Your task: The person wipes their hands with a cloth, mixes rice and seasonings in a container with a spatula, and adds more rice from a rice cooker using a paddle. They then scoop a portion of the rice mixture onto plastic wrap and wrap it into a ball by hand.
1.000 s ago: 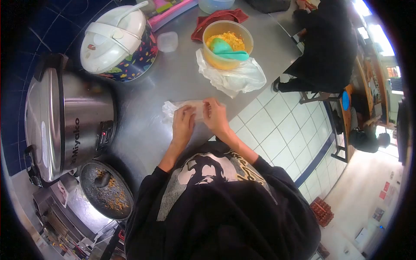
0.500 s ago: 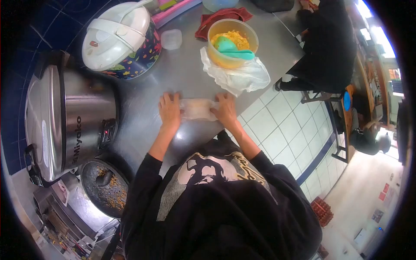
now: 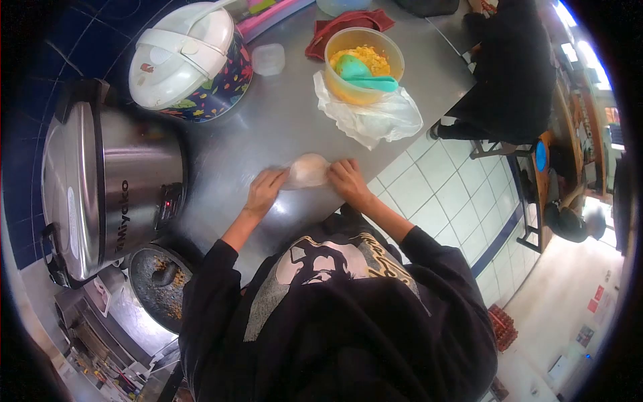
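On the steel table point(image 3: 228, 154) lies a pale, rounded piece in clear plastic point(image 3: 309, 170), with its contents hard to make out. My left hand point(image 3: 266, 191) pinches the plastic's left end, fingers closed. At the right end my right hand point(image 3: 347, 181) grips the plastic too, fingers curled together. Beyond them stands a clear round tub point(image 3: 399, 59) of yellow food point(image 3: 376, 61) with a turquoise spoon point(image 3: 372, 82) in it. Crumpled white plastic point(image 3: 368, 122) lies under and in front of the tub.
A Miyako cooker point(image 3: 137, 201) and a patterned container with a white lid point(image 3: 181, 60) stand at the left. Below them is a stone mortar point(image 3: 151, 291). A red cloth point(image 3: 321, 39) and small clear box point(image 3: 268, 59) lie farther back. A person in black point(image 3: 512, 74) stands at the right.
My hands have moved from close together to opposite ends of the plastic. The wrapped piece looked long half a second ago and now looks rounder. The view has shifted slightly.
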